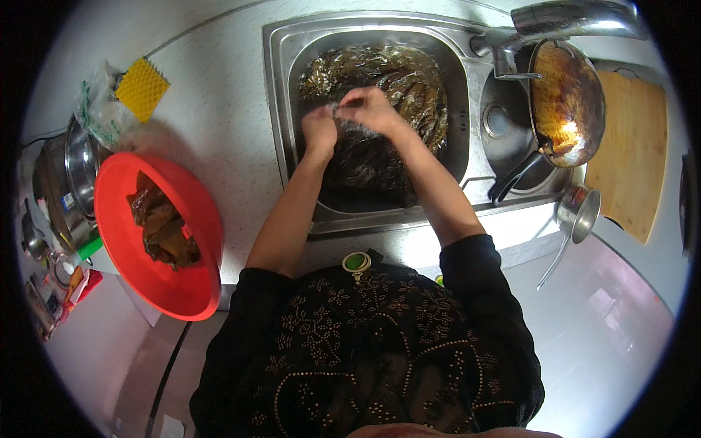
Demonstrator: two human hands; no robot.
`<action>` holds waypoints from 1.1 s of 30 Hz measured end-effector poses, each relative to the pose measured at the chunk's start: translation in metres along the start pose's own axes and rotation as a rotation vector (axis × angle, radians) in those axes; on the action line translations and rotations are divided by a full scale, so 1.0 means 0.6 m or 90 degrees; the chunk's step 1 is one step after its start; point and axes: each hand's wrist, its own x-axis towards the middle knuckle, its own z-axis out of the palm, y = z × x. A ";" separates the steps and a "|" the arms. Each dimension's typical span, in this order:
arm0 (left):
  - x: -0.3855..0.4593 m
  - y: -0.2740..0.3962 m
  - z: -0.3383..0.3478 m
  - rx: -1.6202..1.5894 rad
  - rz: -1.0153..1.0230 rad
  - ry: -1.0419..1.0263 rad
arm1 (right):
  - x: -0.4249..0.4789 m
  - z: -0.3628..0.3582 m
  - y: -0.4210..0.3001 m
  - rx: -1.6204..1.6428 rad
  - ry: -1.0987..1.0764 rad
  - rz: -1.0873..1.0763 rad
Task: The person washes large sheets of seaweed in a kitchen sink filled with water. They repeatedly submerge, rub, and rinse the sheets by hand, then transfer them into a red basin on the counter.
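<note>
Brown, glossy, leaf-like sheets [405, 87], possibly kelp, lie in water in the large basin of a stainless steel sink [276, 109]. My left hand [320, 128] and my right hand [372, 109] are close together above them, near the basin's left half. Their fingertips nearly meet around something small and blurred; whether either hand grips it is unclear. To the left, a red plastic basin [109, 202] holds several pieces of the same brown material [164, 227].
A yellow textured sponge [143, 89] and a plastic bag [101, 109] are at the upper left, near metal bowls [82, 164]. On the right are the faucet [575, 19], a frying pan [569, 104] over the small basin, a small metal pot [579, 213] and a wooden cutting board [630, 153].
</note>
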 end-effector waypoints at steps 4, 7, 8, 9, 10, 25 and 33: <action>-0.013 0.005 -0.012 -0.035 -0.001 0.033 | -0.003 -0.093 0.011 -0.013 0.141 0.097; -0.027 0.017 0.003 -0.010 -0.042 0.073 | -0.039 -0.149 0.006 0.086 0.147 0.048; -0.034 0.039 0.007 0.036 -0.058 0.057 | -0.044 -0.149 0.003 0.058 0.144 0.061; -0.042 0.058 0.009 0.082 -0.072 0.041 | -0.047 -0.145 -0.004 0.031 0.142 0.072; -0.035 0.046 0.013 0.096 -0.038 0.033 | -0.048 -0.137 -0.010 0.006 0.140 0.083; -0.022 -0.001 0.010 0.224 0.063 0.039 | -0.047 -0.047 -0.011 -0.306 -0.107 0.031; -0.047 -0.024 -0.002 0.322 0.240 0.064 | -0.030 -0.110 -0.014 -0.390 0.166 0.133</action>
